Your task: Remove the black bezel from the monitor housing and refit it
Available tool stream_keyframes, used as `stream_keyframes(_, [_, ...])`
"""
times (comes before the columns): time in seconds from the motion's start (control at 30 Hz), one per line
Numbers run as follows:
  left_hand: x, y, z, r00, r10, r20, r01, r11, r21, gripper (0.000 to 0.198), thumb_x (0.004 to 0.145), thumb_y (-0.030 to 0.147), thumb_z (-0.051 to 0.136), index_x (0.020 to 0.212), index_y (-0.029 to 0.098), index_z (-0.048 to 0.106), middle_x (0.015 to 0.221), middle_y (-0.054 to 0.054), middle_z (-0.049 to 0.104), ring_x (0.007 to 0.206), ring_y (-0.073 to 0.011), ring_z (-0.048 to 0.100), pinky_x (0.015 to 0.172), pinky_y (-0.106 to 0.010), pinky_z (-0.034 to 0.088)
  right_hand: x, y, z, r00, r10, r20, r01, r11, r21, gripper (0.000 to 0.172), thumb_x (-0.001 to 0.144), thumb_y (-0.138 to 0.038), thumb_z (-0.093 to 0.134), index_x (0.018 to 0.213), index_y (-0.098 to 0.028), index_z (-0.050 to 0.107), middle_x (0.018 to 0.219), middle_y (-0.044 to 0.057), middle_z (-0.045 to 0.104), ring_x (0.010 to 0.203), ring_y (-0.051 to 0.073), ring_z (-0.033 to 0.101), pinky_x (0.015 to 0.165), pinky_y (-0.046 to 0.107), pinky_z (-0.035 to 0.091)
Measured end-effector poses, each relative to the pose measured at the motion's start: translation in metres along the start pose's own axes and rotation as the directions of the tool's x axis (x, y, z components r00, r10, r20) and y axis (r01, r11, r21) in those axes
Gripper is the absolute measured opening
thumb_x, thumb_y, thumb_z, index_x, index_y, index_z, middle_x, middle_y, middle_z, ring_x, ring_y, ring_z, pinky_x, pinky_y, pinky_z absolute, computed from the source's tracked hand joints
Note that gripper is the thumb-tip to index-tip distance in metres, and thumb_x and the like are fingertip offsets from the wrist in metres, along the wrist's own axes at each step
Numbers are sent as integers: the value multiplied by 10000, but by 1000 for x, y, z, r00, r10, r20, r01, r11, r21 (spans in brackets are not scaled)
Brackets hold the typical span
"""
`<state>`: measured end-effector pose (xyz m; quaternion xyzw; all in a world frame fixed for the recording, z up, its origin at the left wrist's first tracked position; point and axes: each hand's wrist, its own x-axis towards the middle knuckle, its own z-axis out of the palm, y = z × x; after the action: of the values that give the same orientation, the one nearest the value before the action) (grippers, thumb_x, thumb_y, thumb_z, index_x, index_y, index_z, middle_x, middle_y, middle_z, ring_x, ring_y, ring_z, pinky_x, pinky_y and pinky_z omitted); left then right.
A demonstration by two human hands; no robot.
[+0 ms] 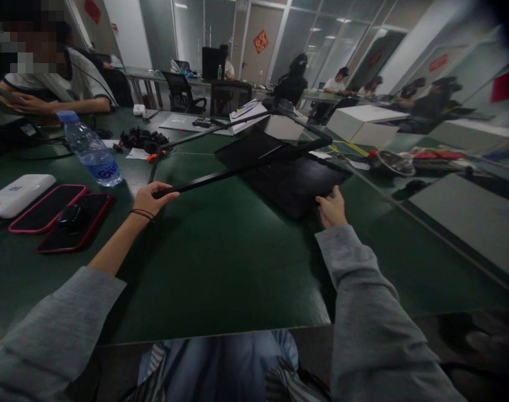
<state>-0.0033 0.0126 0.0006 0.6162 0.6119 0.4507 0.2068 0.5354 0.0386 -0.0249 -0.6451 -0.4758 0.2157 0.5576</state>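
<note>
My left hand (pixel 150 201) is closed around the near left corner of a thin black rectangular frame (pixel 212 179). The frame is held tilted above the green table, its far side raised. Beneath it and to the right lies a flat black sheet (pixel 275 192), dark and slightly shiny, partly covered by the frame's near bar. At the sheet's near right edge, my right hand (pixel 332 209) has its fingers pinched on the border. The fingertips' exact grip is partly hidden.
Left of my arm are a water bottle (pixel 93 151), two red-edged phones (pixel 81 226) and a white power bank (pixel 18 195). Black cables (pixel 141 138) lie farther back. White boxes (pixel 363 124) and a metal bowl (pixel 394 163) stand right. A person sits at the far left.
</note>
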Motion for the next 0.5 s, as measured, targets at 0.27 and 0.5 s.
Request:
stream_keyframes(0.27, [-5,14,-4,995,91,30,-94,990,106,419,684,578,819,904,229,747,937,-38,784,894,-227,703,892,-363,552,-1,-2,3,936,28,352,-91,982,167,793,710,-291,758,1478,-270,559,1138,76,764,942,261,723,755,416,637])
stream_keyframes(0.5, [-6,3,0,963,236,131,-256,952,169,479,707,682,782,911,249,762,985,-59,777,927,-250,694,905,-400,531,17,2,-14,992,-45,121,23,984,175,571,834,-703,613,1205,-275,681,1176,90,762,1111,290,716,1039,508,567])
